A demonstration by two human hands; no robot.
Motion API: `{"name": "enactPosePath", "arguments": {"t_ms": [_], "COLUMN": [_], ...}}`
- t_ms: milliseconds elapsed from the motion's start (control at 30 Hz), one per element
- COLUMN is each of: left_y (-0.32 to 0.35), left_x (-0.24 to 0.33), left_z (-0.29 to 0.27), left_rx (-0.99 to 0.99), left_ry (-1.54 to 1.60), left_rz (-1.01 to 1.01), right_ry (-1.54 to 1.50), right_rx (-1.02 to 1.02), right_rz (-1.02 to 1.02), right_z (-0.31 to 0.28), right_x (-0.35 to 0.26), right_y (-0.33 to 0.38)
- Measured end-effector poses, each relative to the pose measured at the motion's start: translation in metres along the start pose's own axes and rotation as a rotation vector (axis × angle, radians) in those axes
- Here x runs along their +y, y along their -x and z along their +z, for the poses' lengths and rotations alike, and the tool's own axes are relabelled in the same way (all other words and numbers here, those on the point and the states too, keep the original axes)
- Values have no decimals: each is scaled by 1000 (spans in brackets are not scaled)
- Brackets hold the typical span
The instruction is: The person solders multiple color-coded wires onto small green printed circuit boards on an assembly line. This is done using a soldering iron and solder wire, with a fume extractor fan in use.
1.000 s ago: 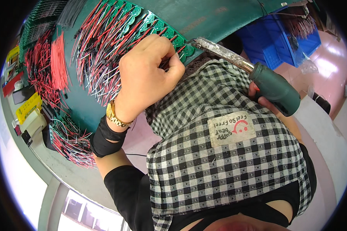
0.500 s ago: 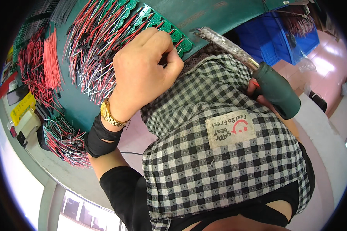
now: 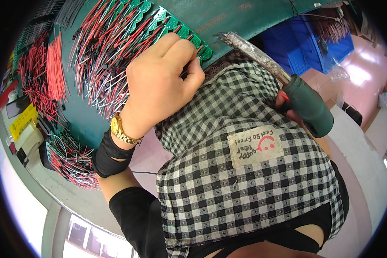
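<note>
My left hand point(image 3: 162, 81), with a gold watch point(image 3: 121, 129) at the wrist, is closed over the near edge of a panel of green circuit boards point(image 3: 187, 33). Its fingertips are turned away from view, so what they pinch is hidden. Red, black and white wires point(image 3: 105, 64) fan out from the boards toward the left. On the right, my right hand point(image 3: 281, 99) is wrapped round the dark green handle of a soldering iron point(image 3: 309, 105), which covers most of it. The iron's worn, silvery barrel slants up and left, its tip above the table edge, apart from the boards.
Bundles of plain red wires point(image 3: 56, 69) lie on the green table point(image 3: 75, 118) at the left. A heap of mixed wires point(image 3: 71, 161) sits nearer me. Blue bins point(image 3: 294, 47) stand at the back right. My checkered apron point(image 3: 245, 189) spans the front.
The whole view has shifted slightly. Both hands keep nearly the same pose, and the soldering iron stays apart from the boards.
</note>
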State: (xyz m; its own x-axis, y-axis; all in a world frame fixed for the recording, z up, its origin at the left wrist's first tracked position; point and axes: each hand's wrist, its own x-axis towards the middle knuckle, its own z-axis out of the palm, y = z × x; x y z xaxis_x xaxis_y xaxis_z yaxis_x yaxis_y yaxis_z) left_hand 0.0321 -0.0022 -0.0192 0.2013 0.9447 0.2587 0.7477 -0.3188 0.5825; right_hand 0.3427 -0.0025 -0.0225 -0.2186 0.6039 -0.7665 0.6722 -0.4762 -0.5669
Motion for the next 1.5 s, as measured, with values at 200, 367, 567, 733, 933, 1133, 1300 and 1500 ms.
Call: {"name": "enactPosePath", "arguments": {"t_ms": [200, 367, 567, 733, 933, 1133, 1300, 1500], "left_y": [0, 0, -1, 0, 0, 0, 1, 1], "left_x": [0, -1, 0, 1, 1, 1, 1, 0], "left_z": [0, 0, 0, 0, 0, 0, 0, -1], "left_rx": [-24, -45, -46, -62, -51, -43, -35, -44], "left_ry": [-58, -52, -53, -41, -46, -54, -50, -57], "left_rz": [13, 14, 24, -2, 16, 25, 32, 33], "right_ry": [342, 324, 316, 310, 292, 285, 267, 239], "right_rx": [-41, -98, -138, -162, -180, -201, -227, -242], "right_rz": [-368, -368, -360, -362, -373, -372, -339, -368], "right_z": [2, -2, -3, -4, -3, -2, -7, -9], "right_x": [20, 21, 18, 17, 15, 13, 10, 12], "right_y": [-14, -15, -15, -17, -18, -18, -12, -4]}}
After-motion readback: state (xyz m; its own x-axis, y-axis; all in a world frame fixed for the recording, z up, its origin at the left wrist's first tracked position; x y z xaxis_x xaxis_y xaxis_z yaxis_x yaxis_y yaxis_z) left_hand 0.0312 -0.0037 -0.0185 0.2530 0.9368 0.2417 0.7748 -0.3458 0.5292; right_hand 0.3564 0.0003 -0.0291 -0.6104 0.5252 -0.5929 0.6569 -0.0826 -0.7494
